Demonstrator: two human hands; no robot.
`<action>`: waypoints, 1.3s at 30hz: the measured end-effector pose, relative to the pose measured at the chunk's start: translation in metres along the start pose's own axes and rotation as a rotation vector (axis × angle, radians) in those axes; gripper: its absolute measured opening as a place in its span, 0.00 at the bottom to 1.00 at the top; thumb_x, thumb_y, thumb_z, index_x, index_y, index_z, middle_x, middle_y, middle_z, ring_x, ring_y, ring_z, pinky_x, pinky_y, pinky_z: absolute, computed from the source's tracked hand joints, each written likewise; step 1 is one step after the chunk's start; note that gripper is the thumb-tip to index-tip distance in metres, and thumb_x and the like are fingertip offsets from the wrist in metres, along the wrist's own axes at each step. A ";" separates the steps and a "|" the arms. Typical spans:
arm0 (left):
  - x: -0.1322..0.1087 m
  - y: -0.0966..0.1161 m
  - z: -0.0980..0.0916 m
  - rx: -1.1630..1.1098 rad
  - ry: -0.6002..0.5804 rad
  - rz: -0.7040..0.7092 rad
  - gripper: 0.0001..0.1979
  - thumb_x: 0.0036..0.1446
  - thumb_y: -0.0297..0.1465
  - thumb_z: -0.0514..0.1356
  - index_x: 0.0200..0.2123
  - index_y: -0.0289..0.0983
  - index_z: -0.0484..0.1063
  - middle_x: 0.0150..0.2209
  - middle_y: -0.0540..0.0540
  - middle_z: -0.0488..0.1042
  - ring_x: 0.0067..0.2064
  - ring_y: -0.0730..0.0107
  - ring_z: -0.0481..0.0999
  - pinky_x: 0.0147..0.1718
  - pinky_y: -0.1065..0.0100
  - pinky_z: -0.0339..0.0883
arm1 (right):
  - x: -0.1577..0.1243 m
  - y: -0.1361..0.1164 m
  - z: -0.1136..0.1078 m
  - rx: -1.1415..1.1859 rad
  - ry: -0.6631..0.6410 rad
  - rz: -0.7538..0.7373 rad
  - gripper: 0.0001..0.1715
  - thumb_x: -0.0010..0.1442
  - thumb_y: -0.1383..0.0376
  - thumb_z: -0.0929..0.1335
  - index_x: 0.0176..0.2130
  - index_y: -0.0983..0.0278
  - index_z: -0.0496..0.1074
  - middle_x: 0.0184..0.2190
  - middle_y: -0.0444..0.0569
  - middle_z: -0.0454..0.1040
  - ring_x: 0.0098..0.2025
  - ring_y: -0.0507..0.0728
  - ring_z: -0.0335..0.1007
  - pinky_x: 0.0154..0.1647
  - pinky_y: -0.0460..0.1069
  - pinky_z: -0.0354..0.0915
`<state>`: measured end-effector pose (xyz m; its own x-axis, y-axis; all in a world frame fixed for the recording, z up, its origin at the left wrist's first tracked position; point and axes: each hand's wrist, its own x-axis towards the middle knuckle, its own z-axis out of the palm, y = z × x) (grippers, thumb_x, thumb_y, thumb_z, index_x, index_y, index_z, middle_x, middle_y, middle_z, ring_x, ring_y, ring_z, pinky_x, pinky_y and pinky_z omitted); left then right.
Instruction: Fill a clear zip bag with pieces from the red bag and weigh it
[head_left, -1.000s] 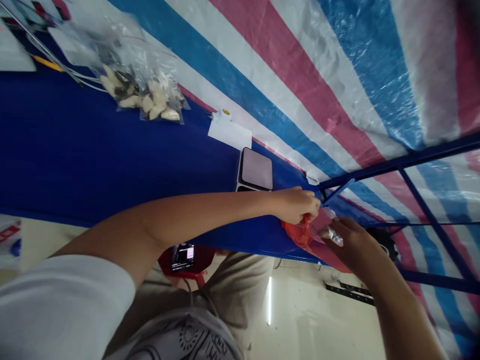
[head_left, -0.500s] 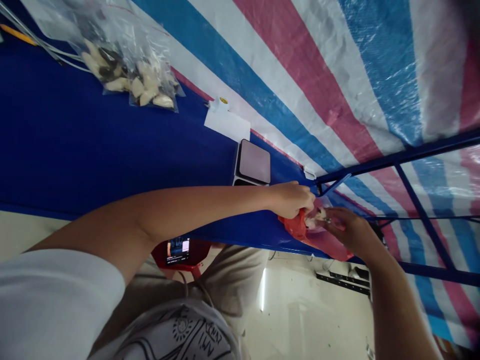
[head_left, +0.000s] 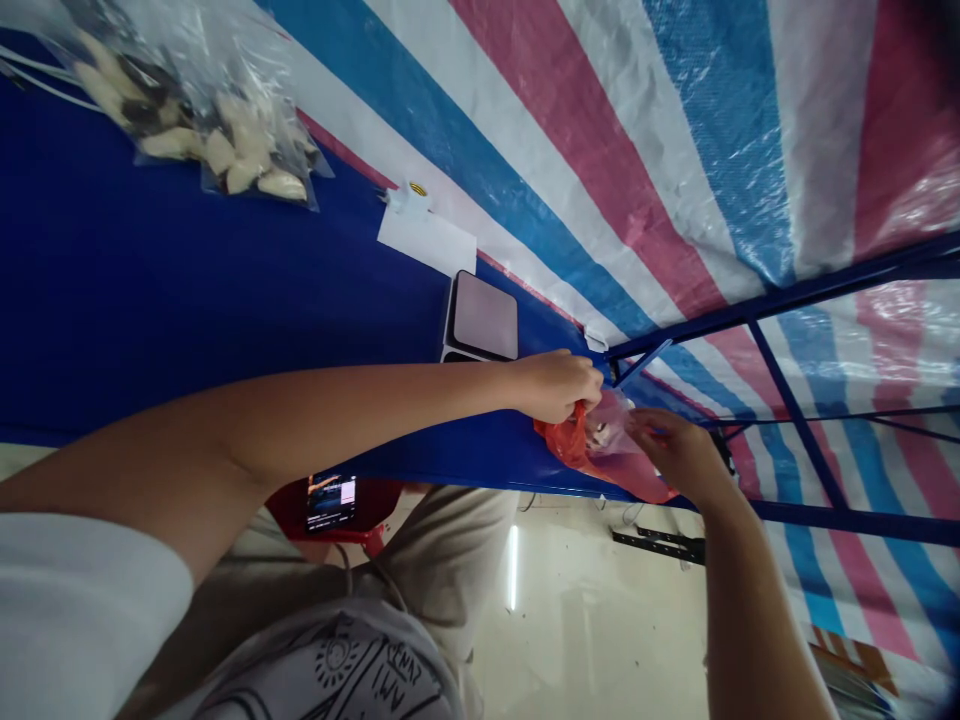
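At table (head_left: 225, 300) edge: one red bag (head_left: 564, 452) (long axis along the edge), left hand (head_left: 556, 385) pinching, right hand (head_left: 671, 455) gripping it.

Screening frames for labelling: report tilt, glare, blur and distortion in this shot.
Head view: frame rolled hard, so the blue table runs slanted; a bright glare streak marks the glossy floor; the striped tarp shows sheen; the clear bags top left are soft; the left hand and right hand at the red plastic bag read clearly; the near sleeve looms, wide-angle stretched.
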<state>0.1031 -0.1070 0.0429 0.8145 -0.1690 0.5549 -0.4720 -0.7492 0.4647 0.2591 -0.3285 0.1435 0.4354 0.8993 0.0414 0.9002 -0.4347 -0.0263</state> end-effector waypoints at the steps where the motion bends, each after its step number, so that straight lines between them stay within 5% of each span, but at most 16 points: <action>1: 0.001 -0.001 0.000 -0.002 0.010 0.003 0.14 0.55 0.18 0.55 0.34 0.38 0.78 0.45 0.44 0.80 0.49 0.61 0.74 0.43 0.59 0.58 | 0.000 0.001 -0.001 -0.031 0.036 0.007 0.17 0.63 0.52 0.68 0.39 0.61 0.81 0.42 0.54 0.85 0.39 0.63 0.84 0.41 0.53 0.76; 5: 0.003 -0.001 0.001 0.035 0.078 0.001 0.13 0.55 0.18 0.55 0.33 0.37 0.77 0.44 0.43 0.79 0.48 0.60 0.73 0.41 0.59 0.58 | -0.001 0.001 -0.001 -0.151 0.037 -0.019 0.19 0.63 0.54 0.67 0.38 0.62 0.82 0.34 0.55 0.85 0.32 0.63 0.82 0.34 0.53 0.74; 15: 0.002 0.003 -0.001 0.057 0.058 -0.024 0.12 0.54 0.18 0.55 0.33 0.37 0.76 0.45 0.42 0.79 0.49 0.59 0.72 0.39 0.59 0.56 | -0.006 0.001 0.006 -0.227 -0.028 -0.086 0.18 0.61 0.54 0.67 0.35 0.60 0.83 0.32 0.53 0.85 0.32 0.63 0.83 0.32 0.52 0.71; 22: 0.001 0.003 -0.001 0.036 0.128 -0.041 0.11 0.55 0.19 0.55 0.33 0.36 0.76 0.45 0.41 0.78 0.48 0.59 0.72 0.44 0.59 0.60 | -0.009 -0.009 -0.007 -0.275 0.094 -0.103 0.16 0.64 0.57 0.67 0.39 0.61 0.82 0.39 0.55 0.85 0.38 0.65 0.83 0.39 0.55 0.73; 28: 0.001 0.000 -0.007 -0.005 0.206 -0.052 0.11 0.55 0.18 0.54 0.29 0.36 0.73 0.45 0.41 0.76 0.48 0.62 0.71 0.50 0.61 0.62 | -0.014 -0.012 -0.018 -0.121 0.254 0.026 0.15 0.61 0.55 0.69 0.38 0.62 0.81 0.33 0.52 0.84 0.34 0.63 0.82 0.38 0.53 0.75; 39: 0.000 0.004 -0.010 -0.097 0.213 -0.224 0.13 0.54 0.17 0.52 0.36 0.36 0.72 0.48 0.44 0.74 0.45 0.66 0.74 0.39 0.65 0.60 | -0.019 -0.012 -0.054 -0.140 0.423 0.115 0.17 0.60 0.51 0.71 0.39 0.61 0.80 0.35 0.54 0.83 0.35 0.65 0.82 0.40 0.58 0.77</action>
<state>0.0979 -0.1037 0.0516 0.8180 0.1384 0.5584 -0.3272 -0.6863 0.6495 0.2401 -0.3433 0.1971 0.4707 0.7584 0.4508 0.8251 -0.5594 0.0797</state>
